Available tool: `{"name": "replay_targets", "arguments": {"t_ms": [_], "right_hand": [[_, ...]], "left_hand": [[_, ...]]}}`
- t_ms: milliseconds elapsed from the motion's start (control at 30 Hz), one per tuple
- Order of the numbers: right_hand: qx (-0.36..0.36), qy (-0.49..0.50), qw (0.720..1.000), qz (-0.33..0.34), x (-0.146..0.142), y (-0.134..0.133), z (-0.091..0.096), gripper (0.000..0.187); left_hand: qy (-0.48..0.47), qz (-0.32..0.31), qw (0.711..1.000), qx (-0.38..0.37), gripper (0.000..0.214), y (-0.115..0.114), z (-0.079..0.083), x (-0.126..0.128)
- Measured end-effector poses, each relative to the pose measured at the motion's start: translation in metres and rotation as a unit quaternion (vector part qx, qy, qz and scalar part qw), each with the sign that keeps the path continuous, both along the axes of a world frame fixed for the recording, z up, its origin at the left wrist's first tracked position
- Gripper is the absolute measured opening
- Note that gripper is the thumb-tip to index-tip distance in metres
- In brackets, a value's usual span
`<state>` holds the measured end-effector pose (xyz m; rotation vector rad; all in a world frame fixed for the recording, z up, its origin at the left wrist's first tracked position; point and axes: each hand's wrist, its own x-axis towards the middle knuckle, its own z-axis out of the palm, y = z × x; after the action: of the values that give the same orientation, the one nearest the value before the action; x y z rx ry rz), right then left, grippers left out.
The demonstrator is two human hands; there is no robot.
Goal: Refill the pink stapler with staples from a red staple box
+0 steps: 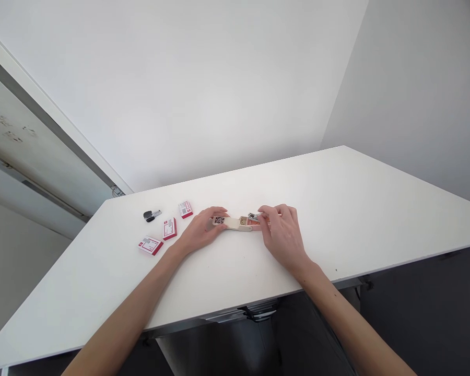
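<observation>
A long, narrow case, cream with a pink section at its right, lies across the table between my hands. Dark bits fill its left compartment, and yellowish small items show near the middle. Thumb and fingers of my left hand are closed around the case's left end. Over the pink section, my right hand pinches a small silver-and-dark metal piece. My right fingers partly hide the case's right end. What the metal piece is, I cannot make out.
Left of my left hand lie three red-and-white small boxes: one box farther back, another box in the middle, and a third box nearest. A black-and-silver mini stapler-like tool lies behind them. The white table meets a wall at its back.
</observation>
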<state>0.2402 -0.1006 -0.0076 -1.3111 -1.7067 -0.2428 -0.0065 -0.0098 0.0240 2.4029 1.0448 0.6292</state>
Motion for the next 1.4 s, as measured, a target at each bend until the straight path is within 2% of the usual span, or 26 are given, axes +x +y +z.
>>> {"name": "replay_targets", "arguments": {"t_ms": [367,800,1400], "right_hand": [[0.013,-0.030,0.999,-0.023,0.0003,0.0018,-0.0025,0.017],[0.033,-0.060,0.997,-0.024,0.0000,0.0020,-0.0017,0.017],[0.022,-0.071,0.997,-0.012,-0.0002,0.0011,-0.0004,0.014]], "left_hand": [[0.001,-0.003,1.000,0.000,0.042,0.0000,-0.0013,0.0006],[-0.004,-0.010,1.000,0.002,0.042,-0.0004,-0.0029,0.0003],[0.002,-0.005,1.000,0.001,0.042,-0.0011,-0.0033,0.0010]]}}
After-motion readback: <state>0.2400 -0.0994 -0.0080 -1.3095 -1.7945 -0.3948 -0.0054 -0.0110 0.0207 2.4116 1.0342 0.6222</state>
